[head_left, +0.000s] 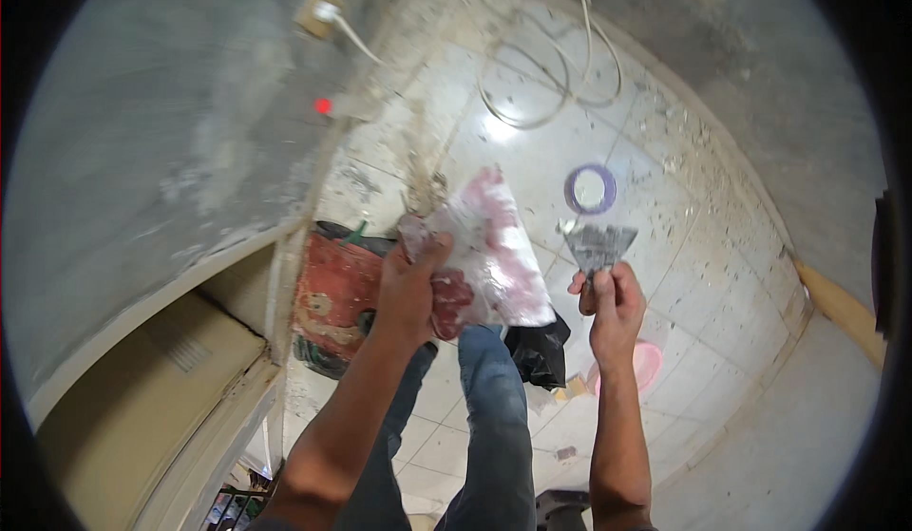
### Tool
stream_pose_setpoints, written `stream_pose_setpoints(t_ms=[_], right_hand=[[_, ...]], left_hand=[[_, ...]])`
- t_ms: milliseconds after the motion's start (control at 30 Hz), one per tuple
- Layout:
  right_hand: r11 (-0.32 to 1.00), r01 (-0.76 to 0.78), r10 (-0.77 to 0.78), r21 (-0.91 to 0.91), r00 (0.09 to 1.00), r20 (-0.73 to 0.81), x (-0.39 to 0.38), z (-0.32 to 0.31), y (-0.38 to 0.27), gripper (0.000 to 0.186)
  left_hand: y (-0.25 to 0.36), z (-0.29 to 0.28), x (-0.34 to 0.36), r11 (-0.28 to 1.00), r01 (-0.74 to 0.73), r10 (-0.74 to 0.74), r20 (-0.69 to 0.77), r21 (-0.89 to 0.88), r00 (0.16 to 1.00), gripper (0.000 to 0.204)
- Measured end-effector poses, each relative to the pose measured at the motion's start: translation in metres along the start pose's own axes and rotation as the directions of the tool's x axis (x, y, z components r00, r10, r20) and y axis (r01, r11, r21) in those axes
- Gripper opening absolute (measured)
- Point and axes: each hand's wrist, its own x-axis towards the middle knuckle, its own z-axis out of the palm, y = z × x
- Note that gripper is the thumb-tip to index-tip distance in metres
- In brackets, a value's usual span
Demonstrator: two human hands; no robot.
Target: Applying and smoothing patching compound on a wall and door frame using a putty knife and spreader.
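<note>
My left hand (408, 289) grips a glossy white sheet with pink and dark red patches (499, 256), the thumb lying on its face. Its exact kind is unclear; it could be plastic or a stiff panel. On the right, my right hand (616, 308) is closed around the handle of a putty knife (600, 244). The knife's wide grey blade points away from me, with a white dab at its left corner. A gap separates the blade from the sheet.
A purple-rimmed roll (591, 189) lies on the tiled floor beyond the knife. A white cable (532, 118) coils farther off. Near my legs are a worn red bag-like thing (332, 289), a black plastic bag (541, 352) and a pink basin (648, 364). Grey walls stand at both sides.
</note>
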Motion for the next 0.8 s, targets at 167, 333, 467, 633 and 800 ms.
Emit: stream_pose_setpoints(t_ms=[167,333,467,633,800], right_hand=[[0.784,0.587,-0.556,-0.202,0.809,0.191,-0.053,0.038,-0.116,0.022],[0.355,0.89,-0.824,-0.285,0.442,0.354,-0.098,0.063,-0.255,0.055],[0.059,0.938,-0.87,-0.342,0.216,0.443,-0.104,0.045,-0.299,0.049],[-0.192,0.876,-0.822,-0.442,0.103,0.561,-0.105,0.026,-0.334,0.048],[-0.204,0.837,-0.786,-0.508,0.17,0.595,-0.103,-0.001,-0.309,0.041]], left_hand=[[0.115,0.032,-0.122,0.998,-0.023,0.03,0.137,-0.054,0.99,0.023],[0.211,0.055,-0.24,0.982,-0.169,0.188,0.292,-0.088,0.938,0.027],[0.224,0.064,-0.283,0.956,-0.268,0.294,0.335,-0.122,0.895,0.026],[0.226,0.067,-0.28,0.941,-0.326,0.339,0.345,-0.096,0.876,0.021],[0.206,0.063,-0.271,0.889,-0.392,0.453,0.327,-0.237,0.829,0.026]])
